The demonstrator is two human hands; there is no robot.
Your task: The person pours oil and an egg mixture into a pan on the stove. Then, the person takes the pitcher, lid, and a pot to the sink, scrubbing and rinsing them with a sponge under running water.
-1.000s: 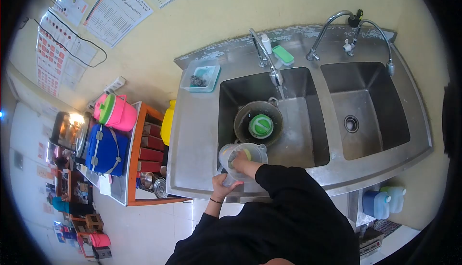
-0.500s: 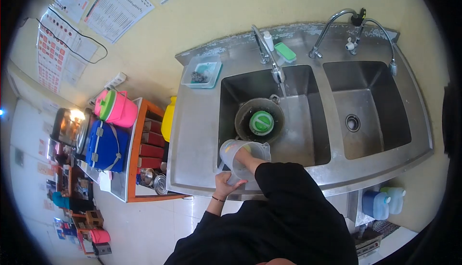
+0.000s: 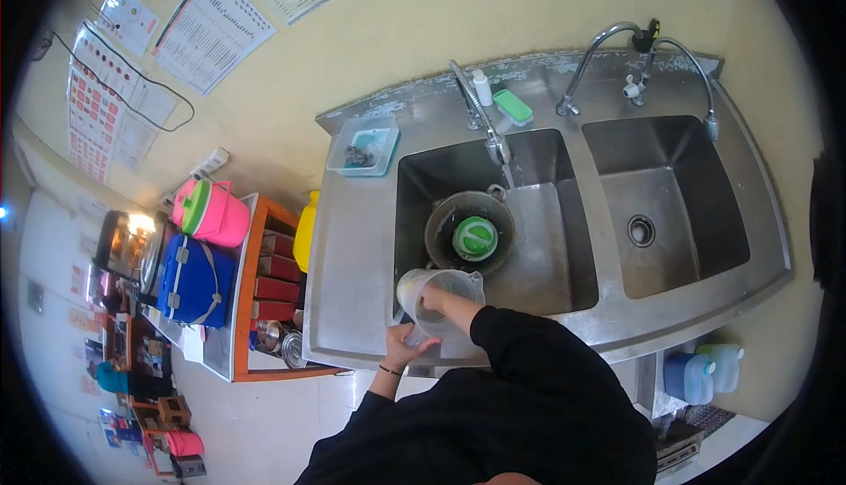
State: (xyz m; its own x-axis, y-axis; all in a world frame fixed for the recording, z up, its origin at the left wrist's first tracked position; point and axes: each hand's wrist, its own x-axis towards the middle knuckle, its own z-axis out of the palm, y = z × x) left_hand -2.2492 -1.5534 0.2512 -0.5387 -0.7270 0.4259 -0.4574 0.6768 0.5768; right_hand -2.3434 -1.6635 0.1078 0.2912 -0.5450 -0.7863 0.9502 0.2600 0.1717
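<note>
A translucent plastic pitcher [image 3: 454,284] is tipped on its side over the front left edge of the left sink. My left hand [image 3: 404,347] grips it from below on the near side, thumb stretched out. My right hand [image 3: 432,300] reaches inside through the mouth, its fingers curled near the inner wall. A yellowish patch shows by those fingers; whether it is a sponge or a marking I cannot tell. Just beyond the pitcher, a metal pot [image 3: 432,225] stands in the sink with a green-and-white lid [image 3: 475,238] inside it.
Water runs from the left faucet [image 3: 496,146] into the left sink [image 3: 564,247]. A plastic tub with a scrubber [image 3: 363,146] sits on the left counter. A green brush [image 3: 513,106] and a white bottle [image 3: 481,88] stand behind the faucet. The right sink [image 3: 687,203] lies beside.
My view has shifted slightly. The pitcher has turned a little in my hands, and my right hand has moved within it. Water keeps running.
</note>
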